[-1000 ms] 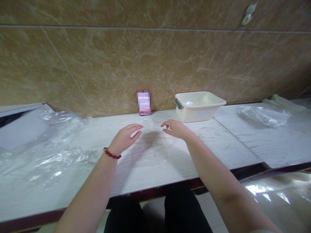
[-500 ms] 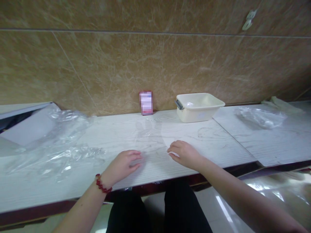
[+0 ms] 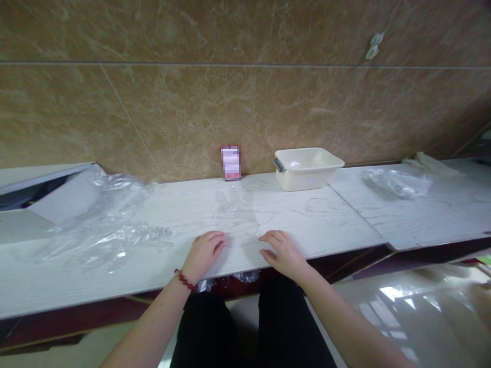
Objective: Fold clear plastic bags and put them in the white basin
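My left hand (image 3: 205,251), with a red bead bracelet (image 3: 185,280) at the wrist, rests at the near part of the white wood-grain table (image 3: 184,204). Its fingers are stretched out and the thumb stands apart, with nothing visible held. Opposite it, my right hand (image 3: 283,251) is open too, fingertips pointing left and the thumb separate. Between and just beyond the hands lies a flat, clear plastic bag or sheet (image 3: 236,209), hard to make out against the table. The fingertips are close to its near corners; whether they touch it I cannot tell.
A phone-like object (image 3: 230,163) with a blurred screen leans against the marbled wall. Right of it stands a cream plastic basin (image 3: 307,179) with a grey handle. Crumpled clear plastic (image 3: 115,240) and an open white box (image 3: 65,199) lie left; more plastic (image 3: 402,184) lies right.
The view has shifted slightly. My left hand has moved a little up and to the right. The right hand stays nearly in place, its thumb slightly farther from the fingers.
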### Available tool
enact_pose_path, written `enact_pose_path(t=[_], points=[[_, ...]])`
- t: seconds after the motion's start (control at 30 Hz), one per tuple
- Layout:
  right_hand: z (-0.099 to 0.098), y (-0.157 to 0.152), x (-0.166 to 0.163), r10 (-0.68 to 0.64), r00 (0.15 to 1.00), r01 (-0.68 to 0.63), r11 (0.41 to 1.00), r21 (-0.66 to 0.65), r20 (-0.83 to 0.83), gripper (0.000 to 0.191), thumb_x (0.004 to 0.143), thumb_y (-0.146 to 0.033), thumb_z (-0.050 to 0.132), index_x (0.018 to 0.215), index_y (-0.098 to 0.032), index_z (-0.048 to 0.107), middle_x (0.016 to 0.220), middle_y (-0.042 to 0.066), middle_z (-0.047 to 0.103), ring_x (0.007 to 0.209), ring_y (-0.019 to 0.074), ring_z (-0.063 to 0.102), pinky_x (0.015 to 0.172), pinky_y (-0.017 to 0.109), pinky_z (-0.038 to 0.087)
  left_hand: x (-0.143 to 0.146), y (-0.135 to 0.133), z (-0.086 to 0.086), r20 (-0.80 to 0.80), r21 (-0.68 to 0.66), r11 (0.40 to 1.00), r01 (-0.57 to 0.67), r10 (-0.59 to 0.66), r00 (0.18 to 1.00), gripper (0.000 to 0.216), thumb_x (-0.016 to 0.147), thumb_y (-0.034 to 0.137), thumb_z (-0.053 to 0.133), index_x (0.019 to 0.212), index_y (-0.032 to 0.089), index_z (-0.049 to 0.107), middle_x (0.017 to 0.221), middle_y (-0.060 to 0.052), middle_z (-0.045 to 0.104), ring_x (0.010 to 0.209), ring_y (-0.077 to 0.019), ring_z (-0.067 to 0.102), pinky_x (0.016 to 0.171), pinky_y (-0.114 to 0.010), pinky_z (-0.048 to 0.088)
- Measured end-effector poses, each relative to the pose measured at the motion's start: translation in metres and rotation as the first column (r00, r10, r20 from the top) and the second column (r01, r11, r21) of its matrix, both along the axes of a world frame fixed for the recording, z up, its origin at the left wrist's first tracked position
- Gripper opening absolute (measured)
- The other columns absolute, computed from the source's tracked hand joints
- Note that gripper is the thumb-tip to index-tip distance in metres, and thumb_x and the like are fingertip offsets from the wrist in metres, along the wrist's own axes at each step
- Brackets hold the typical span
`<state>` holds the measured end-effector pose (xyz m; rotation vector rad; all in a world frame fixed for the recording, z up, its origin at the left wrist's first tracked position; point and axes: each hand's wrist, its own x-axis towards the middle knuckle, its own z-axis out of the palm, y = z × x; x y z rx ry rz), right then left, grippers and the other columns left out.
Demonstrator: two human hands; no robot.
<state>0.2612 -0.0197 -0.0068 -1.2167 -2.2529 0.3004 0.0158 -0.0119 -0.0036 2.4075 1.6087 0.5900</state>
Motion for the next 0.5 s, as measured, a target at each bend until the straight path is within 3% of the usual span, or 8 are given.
enact_pose_path(t=[0.23, 0.37, 0.5], points=[[-0.001, -0.005, -0.008, 0.005, 0.997, -0.004, 1.0, -0.008, 0.074, 0.053, 0.068, -0.031, 0.057, 0.118, -0.024, 0.04, 0.125, 0.008, 0.037, 0.118, 0.0234, 0.028, 0.093, 0.042, 0.028, 0.005, -0.017, 0.013, 0.148, -0.008, 0.999, 0.044, -0.043, 0.988, 0.023, 0.082, 0.029, 0.035, 0.087, 0.019, 0.054, 0.096, -0.006, 0.059, 0.091, -0.0161, 0.054, 0.084, -0.033, 0.041], [-0.001, 0.003, -0.005, 0.108, 0.989, -0.107, 0.994, -0.007, 0.097, 0.06, 0.069, -0.03, 0.056, 0.124, -0.022, 0.033, 0.132, 0.009, 0.03, 0.123, 0.022, 0.02, 0.097, 0.04, 0.025, 0.005, -0.03, 0.023, 0.231, -0.057, 0.998, 0.016, -0.002, 0.973, 0.023, 0.082, 0.031, 0.034, 0.091, 0.018, 0.051, 0.095, -0.006, 0.06, 0.088, -0.0153, 0.055, 0.08, -0.03, 0.043], [-0.001, 0.016, -0.003, 0.231, 0.969, -0.231, 0.973, -0.007, 0.09, 0.058, 0.071, -0.027, 0.054, 0.125, -0.021, 0.034, 0.132, 0.008, 0.031, 0.123, 0.019, 0.023, 0.097, 0.038, 0.026, 0.001, -0.041, 0.03, 0.334, -0.138, 0.99, -0.002, 0.049, 0.941, 0.023, 0.082, 0.034, 0.035, 0.089, 0.02, 0.05, 0.094, -0.005, 0.06, 0.087, -0.0158, 0.056, 0.078, -0.031, 0.044]])
